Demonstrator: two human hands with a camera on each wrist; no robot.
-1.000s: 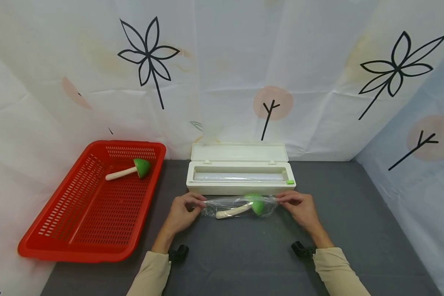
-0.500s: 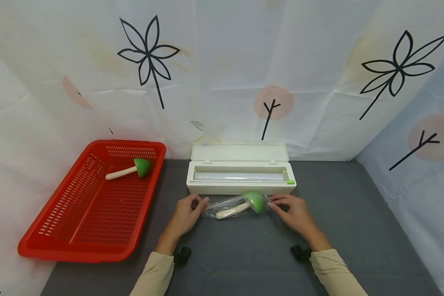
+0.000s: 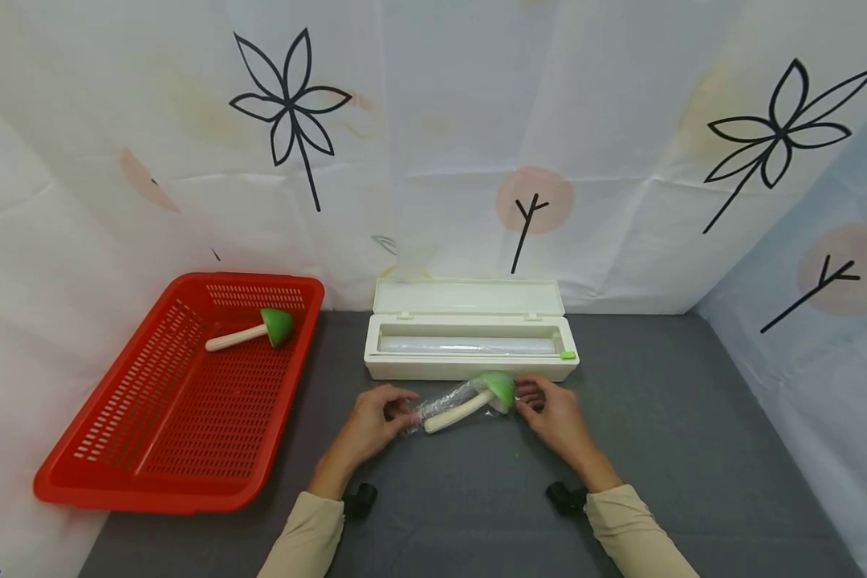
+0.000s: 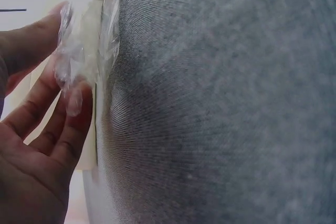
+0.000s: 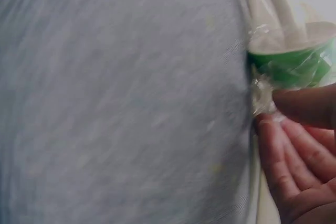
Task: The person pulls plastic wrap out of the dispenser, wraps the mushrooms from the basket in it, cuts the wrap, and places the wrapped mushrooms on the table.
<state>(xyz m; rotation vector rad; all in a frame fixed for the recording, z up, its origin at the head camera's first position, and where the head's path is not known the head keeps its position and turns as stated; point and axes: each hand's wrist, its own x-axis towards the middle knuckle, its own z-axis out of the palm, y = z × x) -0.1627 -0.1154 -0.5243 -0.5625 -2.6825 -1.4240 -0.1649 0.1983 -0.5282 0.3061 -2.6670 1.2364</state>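
Clock directions are read about the wrapped mushroom in the head view, 12 pointing away from the person. Nearest, at 7 and 5 o'clock, two beige sleeves (image 3: 307, 534) lie over a dark grey table (image 3: 694, 433). The left hand (image 3: 377, 416), at 9 o'clock, pinches bunched clear film (image 3: 448, 400) between thumb and fingers just beyond the stem end. The right hand (image 3: 555, 413), between 3 and 4 o'clock, pinches a gathered tail of the same film, just beside the green cap (image 3: 500, 385). Between them lies the wrapped mushroom (image 3: 470, 405), its pale stem toward 8 and its cap toward 2; whether the cap touches the box behind cannot be told.

Compared with one second earlier, both hands have drawn inward, the left toward 3 and the right toward 9; the film, then stretched broadly from hand to hand, is now bunched close to the mushroom, and the stem lies at a steeper slant.

Farther off, at 12, the white box (image 3: 441, 369) stands with its lid (image 3: 468, 298) raised and a film roll (image 3: 467, 345) inside. At 9, well apart, the red basket (image 3: 144, 499) holds a second mushroom (image 3: 249, 334) toward its own 1 o'clock. Box, basket and second mushroom are unchanged. Farthest hangs a printed white cloth (image 3: 433, 120).
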